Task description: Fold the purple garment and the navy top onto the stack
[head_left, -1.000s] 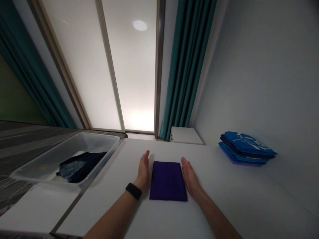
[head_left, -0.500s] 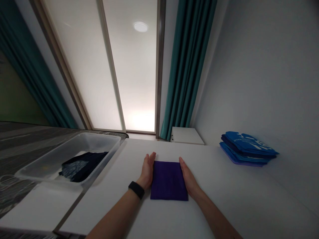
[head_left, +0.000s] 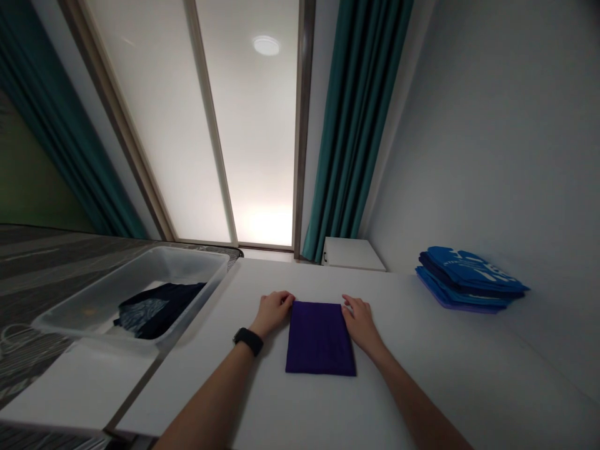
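Note:
A folded purple cloth (head_left: 320, 339) lies flat on the white table (head_left: 422, 375) in front of me. My left hand (head_left: 273, 310), with a black watch on its wrist, has its fingers curled at the cloth's far left corner. At the far right corner my right hand (head_left: 360, 317) is curled in the same way. Both hands touch the cloth's edges and seem to pinch its corners.
A clear plastic bin (head_left: 140, 294) holding dark clothes sits at the left. A stack of folded blue garments (head_left: 469, 278) lies at the right against the wall. A small white cabinet (head_left: 351, 255) and teal curtains (head_left: 356, 125) stand behind the table.
Both hands were flat and upright along the cloth's sides. They have slid forward to its far corners and curled their fingers there.

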Demonstrator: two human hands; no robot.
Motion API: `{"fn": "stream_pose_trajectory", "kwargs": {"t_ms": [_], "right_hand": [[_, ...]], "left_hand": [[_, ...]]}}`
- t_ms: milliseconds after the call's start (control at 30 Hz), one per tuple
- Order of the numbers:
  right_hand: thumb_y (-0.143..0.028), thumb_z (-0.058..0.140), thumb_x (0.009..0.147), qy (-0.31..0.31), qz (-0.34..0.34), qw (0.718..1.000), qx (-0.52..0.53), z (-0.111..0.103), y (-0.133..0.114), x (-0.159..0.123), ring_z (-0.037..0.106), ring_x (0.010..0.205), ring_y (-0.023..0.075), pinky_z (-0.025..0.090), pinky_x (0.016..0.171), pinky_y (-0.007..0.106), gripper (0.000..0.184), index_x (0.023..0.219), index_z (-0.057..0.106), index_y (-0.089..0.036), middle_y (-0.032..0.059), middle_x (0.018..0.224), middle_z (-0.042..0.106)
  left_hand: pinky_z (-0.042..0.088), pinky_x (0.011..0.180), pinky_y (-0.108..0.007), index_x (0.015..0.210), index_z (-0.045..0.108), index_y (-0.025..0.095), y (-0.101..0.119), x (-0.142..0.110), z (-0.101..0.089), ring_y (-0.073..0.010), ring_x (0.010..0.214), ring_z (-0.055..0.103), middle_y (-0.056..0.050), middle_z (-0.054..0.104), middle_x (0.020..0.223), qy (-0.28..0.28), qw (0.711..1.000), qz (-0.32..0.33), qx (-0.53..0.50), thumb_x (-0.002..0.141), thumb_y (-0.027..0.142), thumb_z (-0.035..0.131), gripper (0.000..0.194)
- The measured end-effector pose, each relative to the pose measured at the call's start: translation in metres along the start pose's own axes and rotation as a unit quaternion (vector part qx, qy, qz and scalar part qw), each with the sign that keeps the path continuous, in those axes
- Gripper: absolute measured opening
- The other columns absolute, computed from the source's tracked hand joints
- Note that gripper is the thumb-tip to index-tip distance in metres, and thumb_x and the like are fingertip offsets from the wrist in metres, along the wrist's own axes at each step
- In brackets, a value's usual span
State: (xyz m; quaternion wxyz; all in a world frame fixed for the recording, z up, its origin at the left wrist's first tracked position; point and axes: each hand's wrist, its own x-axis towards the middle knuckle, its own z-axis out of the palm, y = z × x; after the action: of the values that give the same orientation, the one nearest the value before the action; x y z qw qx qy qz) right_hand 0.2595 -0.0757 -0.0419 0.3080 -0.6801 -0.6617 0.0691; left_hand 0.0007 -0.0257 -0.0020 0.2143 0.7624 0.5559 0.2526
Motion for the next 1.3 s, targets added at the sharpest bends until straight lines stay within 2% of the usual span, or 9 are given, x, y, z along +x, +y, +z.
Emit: {"fn": "stream_pose_trajectory", "kwargs": {"t_ms": [100,200,300,500,767,900,1000,1133,1300], "right_hand": [[-0.026,0.039,0.092,-0.008,-0.001,1.0,-0.021,-0.003,0.0,0.005,0.057,0.104,0.0235,0.038,0.097,0.037,0.035,0.111,0.067,-0.017,0.0097,0.11,0.068],[-0.027,0.042,0.092,-0.015,0.001,0.999,-0.041,-0.004,-0.003,0.01,0.057,0.1,0.0233,0.038,0.091,0.036,0.03,0.1,0.07,-0.02,0.0074,0.104,0.069],[-0.027,0.044,0.092,-0.018,0.003,0.998,-0.055,-0.005,-0.009,0.014,0.057,0.096,0.0228,0.037,0.085,0.034,0.026,0.096,0.069,-0.023,0.0053,0.099,0.069],[-0.028,0.05,0.09,-0.018,-0.009,0.998,-0.067,-0.006,-0.016,0.007,0.055,0.094,0.0228,0.034,0.08,0.033,0.017,0.086,0.065,-0.022,0.0046,0.093,0.066],[-0.03,0.051,0.089,-0.011,-0.005,0.998,-0.062,-0.008,-0.016,-0.004,0.054,0.092,0.0228,0.034,0.08,0.033,0.015,0.083,0.062,-0.02,0.0043,0.091,0.066],[-0.032,0.052,0.088,-0.008,0.002,0.998,-0.06,-0.008,-0.016,-0.004,0.054,0.09,0.0231,0.034,0.078,0.034,0.017,0.079,0.061,-0.02,0.0041,0.087,0.065],[-0.033,0.051,0.087,-0.014,0.009,0.999,-0.051,-0.008,-0.016,-0.003,0.055,0.089,0.0231,0.033,0.077,0.034,0.019,0.075,0.059,-0.021,0.0038,0.084,0.065],[-0.032,0.05,0.088,-0.025,0.001,0.999,-0.031,-0.007,-0.016,-0.002,0.056,0.09,0.0222,0.034,0.079,0.033,0.017,0.079,0.058,-0.021,0.0031,0.086,0.066],[-0.032,0.046,0.09,-0.038,-0.008,0.999,-0.019,-0.005,-0.017,-0.002,0.06,0.089,0.0197,0.036,0.081,0.032,0.017,0.087,0.06,-0.022,0.0028,0.088,0.068]], "left_hand": [[0.038,0.085,-0.035,0.083,0.073,0.022,0.003,0.0,0.001,-0.023,0.089,0.064,-0.004,0.074,0.085,-0.016,1.0,0.001,0.021,0.094,0.037,0.039,0.039],[0.035,0.088,-0.037,0.09,0.073,0.024,0.005,-0.001,0.001,-0.0236,0.093,0.063,-0.003,0.074,0.09,-0.022,0.999,0.007,0.029,0.095,0.04,0.039,0.037],[0.034,0.09,-0.038,0.094,0.071,0.026,0.006,-0.003,0.001,-0.0228,0.094,0.062,-0.002,0.074,0.092,-0.025,0.999,0.019,0.03,0.094,0.04,0.043,0.032],[0.033,0.089,-0.038,0.09,0.07,0.025,0.007,-0.005,0.002,-0.0212,0.089,0.063,0.0,0.072,0.089,-0.02,0.999,0.026,0.02,0.092,0.038,0.046,0.027],[0.037,0.087,-0.035,0.082,0.068,0.021,0.01,-0.007,0.001,-0.021,0.085,0.063,-0.001,0.072,0.082,-0.021,1.0,0.018,0.014,0.09,0.04,0.047,0.029],[0.04,0.083,-0.032,0.082,0.068,0.02,0.012,-0.008,-0.004,-0.0208,0.082,0.063,-0.002,0.072,0.081,-0.036,0.999,0.009,-0.004,0.089,0.042,0.046,0.031],[0.039,0.086,-0.034,0.083,0.069,0.021,0.013,-0.008,-0.007,-0.0209,0.083,0.063,-0.001,0.072,0.081,-0.054,0.998,0.016,-0.004,0.089,0.042,0.044,0.033],[0.034,0.093,-0.038,0.085,0.07,0.023,0.014,-0.009,-0.005,-0.0227,0.09,0.062,-0.001,0.072,0.084,-0.06,0.998,0.031,0.017,0.09,0.042,0.044,0.033],[0.033,0.09,-0.04,0.081,0.068,0.021,0.014,-0.009,0.0,-0.0242,0.092,0.061,-0.003,0.071,0.085,-0.052,0.997,0.032,0.049,0.09,0.041,0.043,0.033]]}}
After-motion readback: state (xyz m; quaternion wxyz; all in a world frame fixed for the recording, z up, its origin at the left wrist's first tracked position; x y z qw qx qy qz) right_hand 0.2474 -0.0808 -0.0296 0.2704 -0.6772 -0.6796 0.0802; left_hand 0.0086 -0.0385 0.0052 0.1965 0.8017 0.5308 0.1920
